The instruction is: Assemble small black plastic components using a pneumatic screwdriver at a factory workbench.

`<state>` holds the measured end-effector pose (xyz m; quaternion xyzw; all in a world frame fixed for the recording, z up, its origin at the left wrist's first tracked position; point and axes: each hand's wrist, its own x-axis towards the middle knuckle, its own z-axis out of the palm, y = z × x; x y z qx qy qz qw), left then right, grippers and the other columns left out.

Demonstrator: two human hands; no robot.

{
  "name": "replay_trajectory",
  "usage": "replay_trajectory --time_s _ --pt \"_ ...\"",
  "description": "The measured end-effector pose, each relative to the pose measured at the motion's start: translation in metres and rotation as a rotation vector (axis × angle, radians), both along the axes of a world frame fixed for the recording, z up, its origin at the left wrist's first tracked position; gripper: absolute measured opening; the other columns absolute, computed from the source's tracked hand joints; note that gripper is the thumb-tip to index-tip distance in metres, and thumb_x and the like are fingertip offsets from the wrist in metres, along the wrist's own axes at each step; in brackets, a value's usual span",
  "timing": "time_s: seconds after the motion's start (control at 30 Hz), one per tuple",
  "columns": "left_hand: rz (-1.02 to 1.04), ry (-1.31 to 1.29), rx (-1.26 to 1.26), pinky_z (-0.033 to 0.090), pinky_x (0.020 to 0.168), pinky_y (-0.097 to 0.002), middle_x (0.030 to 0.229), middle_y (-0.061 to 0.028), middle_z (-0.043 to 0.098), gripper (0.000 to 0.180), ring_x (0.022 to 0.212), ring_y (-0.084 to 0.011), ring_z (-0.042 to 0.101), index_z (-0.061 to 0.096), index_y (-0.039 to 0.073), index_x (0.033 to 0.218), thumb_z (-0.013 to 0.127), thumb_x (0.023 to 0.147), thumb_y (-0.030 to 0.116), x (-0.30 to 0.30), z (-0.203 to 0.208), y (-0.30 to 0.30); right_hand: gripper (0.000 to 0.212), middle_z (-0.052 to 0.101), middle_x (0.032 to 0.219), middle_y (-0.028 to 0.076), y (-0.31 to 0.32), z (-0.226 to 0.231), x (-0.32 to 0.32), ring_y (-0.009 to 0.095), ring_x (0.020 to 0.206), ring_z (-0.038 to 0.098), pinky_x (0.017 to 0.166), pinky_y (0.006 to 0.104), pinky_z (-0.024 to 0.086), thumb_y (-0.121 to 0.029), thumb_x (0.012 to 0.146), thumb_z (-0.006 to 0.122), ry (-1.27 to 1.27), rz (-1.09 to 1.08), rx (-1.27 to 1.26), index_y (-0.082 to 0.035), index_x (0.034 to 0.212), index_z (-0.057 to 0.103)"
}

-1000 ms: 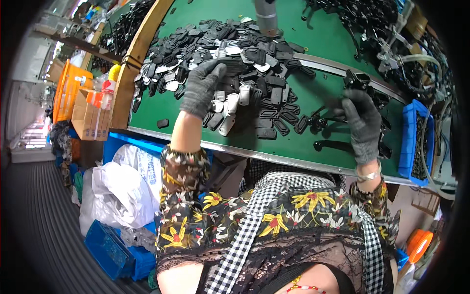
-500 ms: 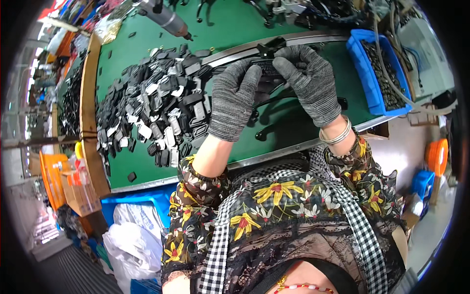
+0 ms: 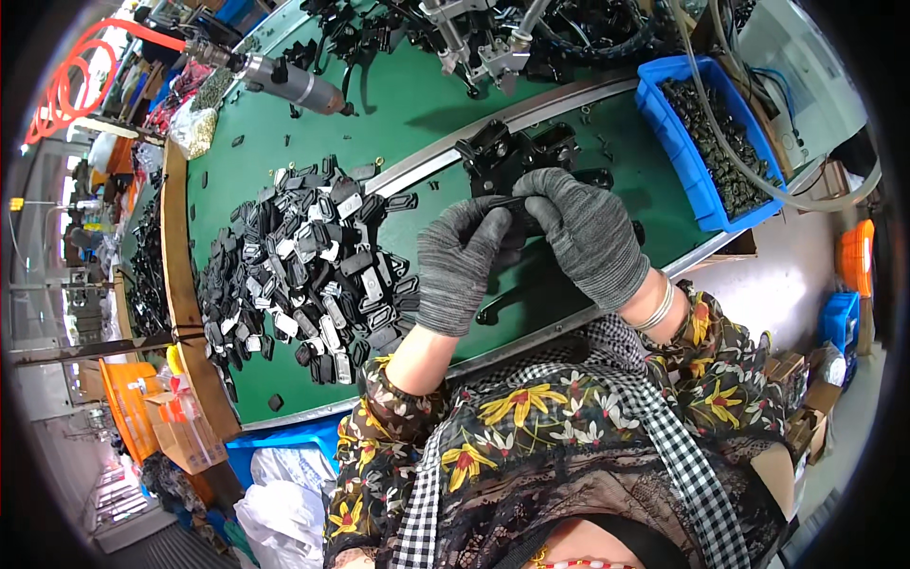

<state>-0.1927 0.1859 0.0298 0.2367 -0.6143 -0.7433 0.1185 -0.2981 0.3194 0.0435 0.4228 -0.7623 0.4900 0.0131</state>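
Observation:
My left hand (image 3: 459,264), in a grey knitted glove, pinches one end of a small black plastic part (image 3: 517,214). My right hand (image 3: 586,235), gloved the same way, grips the other end with thumb and fingers. The part's far side is mostly hidden by my fingers. Just beyond my hands sit black lever assemblies (image 3: 502,156) on the green bench. A black curved lever (image 3: 495,309) with a rounded tip shows under my hands; where it joins is hidden. Left of my left hand spreads a heap of black and grey plastic caps (image 3: 308,251).
A blue bin (image 3: 675,133) of small dark metal parts stands on the right. A metal rail (image 3: 417,169) crosses the green bench (image 3: 398,123). At the upper left hangs a power screwdriver (image 3: 299,87) on a red coiled hose. A wooden edge (image 3: 178,247) bounds the left side.
The view has shifted, bringing more of the bench's far side into sight. The black part, broad face up before, is now tilted and more covered by my fingers. Both hands still hold it.

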Motion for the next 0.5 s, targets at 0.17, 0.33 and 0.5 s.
replay_trajectory --time_s 0.17,0.33,0.5 --pt "0.11 -0.067 -0.169 0.052 0.055 -0.0209 0.079 -0.0078 0.07 0.027 0.065 -0.0092 0.065 0.061 -0.001 0.099 0.067 0.095 0.025 -0.004 0.021 0.002 0.018 0.069 0.089 0.008 -0.009 0.003 -0.02 0.018 0.08 0.067 0.073 0.0297 0.054 -0.011 0.087 0.071 -0.499 0.193 -0.056 -0.003 0.102 0.065" --pt "0.11 0.019 -0.259 0.051 0.055 -0.0205 0.076 -0.0044 0.067 0.027 0.064 -0.0092 0.064 0.062 -0.001 0.102 0.067 0.095 0.025 -0.009 0.005 -0.011 0.021 0.069 0.088 0.003 -0.02 0.017 -0.037 0.01 0.082 0.064 0.075 0.0258 0.053 -0.013 0.087 0.074 -0.55 0.213 0.102 -0.001 0.102 0.065" --pt "0.141 0.146 -0.088 0.056 0.061 -0.0238 0.089 -0.0082 0.07 0.025 0.066 -0.0123 0.066 0.063 -0.003 0.113 0.063 0.097 0.017 -0.017 0.007 -0.007 0.018 0.069 0.086 0.003 -0.025 0.015 -0.039 0.011 0.079 0.065 0.074 0.0272 0.054 -0.011 0.088 0.072 -0.219 0.189 -0.073 -0.002 0.102 0.066"
